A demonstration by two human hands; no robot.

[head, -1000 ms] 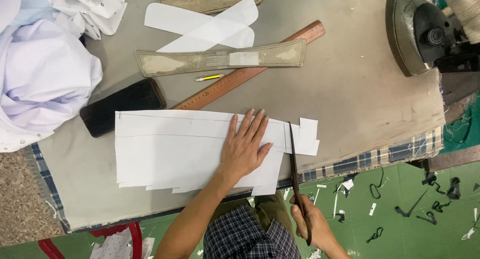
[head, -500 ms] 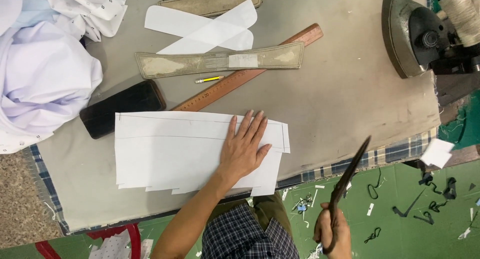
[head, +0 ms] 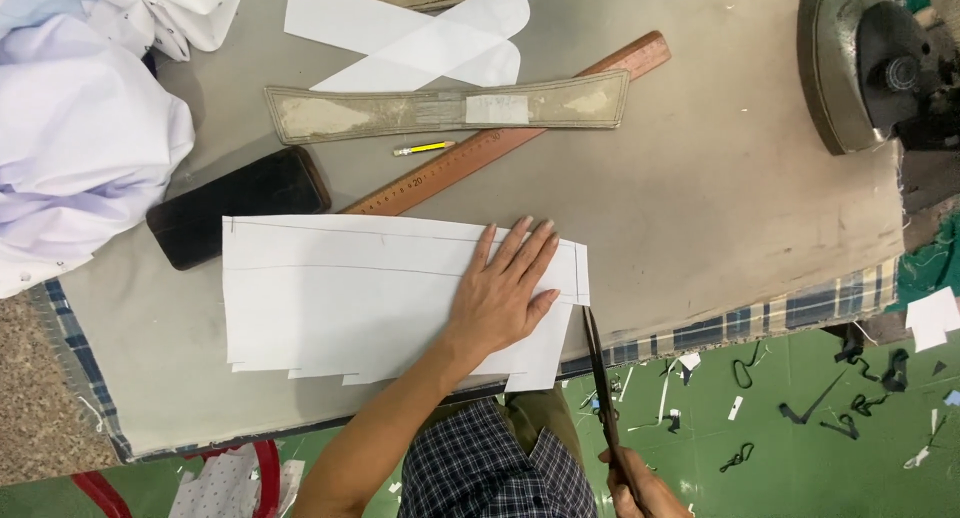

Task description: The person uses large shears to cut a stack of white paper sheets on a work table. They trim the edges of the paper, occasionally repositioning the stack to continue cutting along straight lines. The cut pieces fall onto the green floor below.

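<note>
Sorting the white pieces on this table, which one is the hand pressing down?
The left hand lies flat on the big rectangular stack of sheets at the table's near edge, not the two crossed strips farther back.

Bright even light, soft shadows.

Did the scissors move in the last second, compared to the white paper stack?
Yes. The scissors swung out to the right, away from the white paper stack, then came back; the blades now point at its right edge, held by the right hand.
</note>
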